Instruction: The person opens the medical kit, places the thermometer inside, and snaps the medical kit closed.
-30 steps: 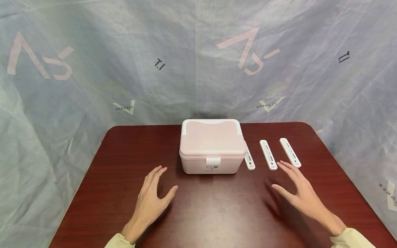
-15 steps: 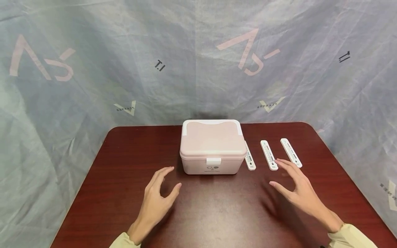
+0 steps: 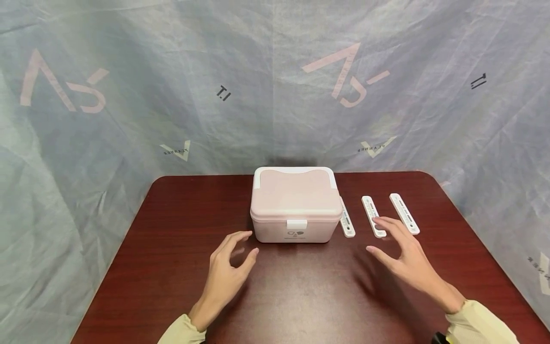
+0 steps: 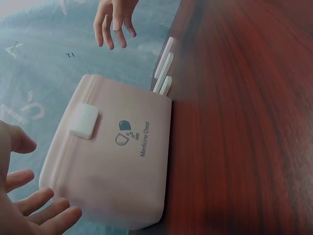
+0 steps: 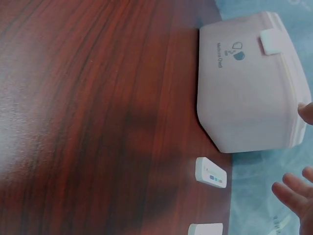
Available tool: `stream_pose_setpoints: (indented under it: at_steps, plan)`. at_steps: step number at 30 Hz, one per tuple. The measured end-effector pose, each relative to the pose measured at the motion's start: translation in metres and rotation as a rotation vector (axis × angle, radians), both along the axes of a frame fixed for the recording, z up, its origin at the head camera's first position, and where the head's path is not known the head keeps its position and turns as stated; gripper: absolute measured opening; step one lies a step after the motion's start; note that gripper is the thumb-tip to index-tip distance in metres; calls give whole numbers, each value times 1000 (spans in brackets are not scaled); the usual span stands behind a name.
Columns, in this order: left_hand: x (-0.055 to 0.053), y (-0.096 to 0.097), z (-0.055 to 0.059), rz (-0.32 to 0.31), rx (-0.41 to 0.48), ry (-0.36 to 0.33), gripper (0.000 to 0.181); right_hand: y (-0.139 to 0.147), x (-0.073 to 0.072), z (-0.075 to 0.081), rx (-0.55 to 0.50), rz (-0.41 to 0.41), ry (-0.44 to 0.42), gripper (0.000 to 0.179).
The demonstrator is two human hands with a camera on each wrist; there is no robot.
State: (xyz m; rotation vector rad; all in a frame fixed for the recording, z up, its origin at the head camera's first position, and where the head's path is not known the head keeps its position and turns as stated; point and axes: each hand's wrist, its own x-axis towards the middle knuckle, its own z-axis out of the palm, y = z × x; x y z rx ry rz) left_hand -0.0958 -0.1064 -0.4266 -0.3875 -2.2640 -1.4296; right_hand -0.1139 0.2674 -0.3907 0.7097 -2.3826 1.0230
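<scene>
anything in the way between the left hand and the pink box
Nothing visible stands between the left hand and the pink box; the three white strips lie to the right of the box.

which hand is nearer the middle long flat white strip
Right. The right hand overlaps the middle white strip in the head view; the left hand is farther, near the front left corner of the pale pink lidded box.

Box [image 4: 115, 159]: front reads "Medicine Chest" beside a capsule emblem [image 4: 124, 126]. Cloth [image 3: 275, 110]: "PLANNER", reversed, on pale V-shaped marks [image 3: 186, 149]; letters T and I [image 3: 221, 91] in black. Strips [image 3: 404, 213]: print too small to read.
</scene>
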Motion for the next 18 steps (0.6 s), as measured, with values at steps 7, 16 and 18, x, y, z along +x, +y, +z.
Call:
stream_pose_setpoints:
  at_steps: [7,16,18]
  plan:
    - [-2,8,0,-32,76,-29,32,-9,0,14,9,-11,-39,65]
    - [2,25,21,-73,221,-76,27,-15,-7,15,15,12,-42,62]
    - [3,29,27,-72,246,-109,25,-16,-9,16,23,10,-39,62]
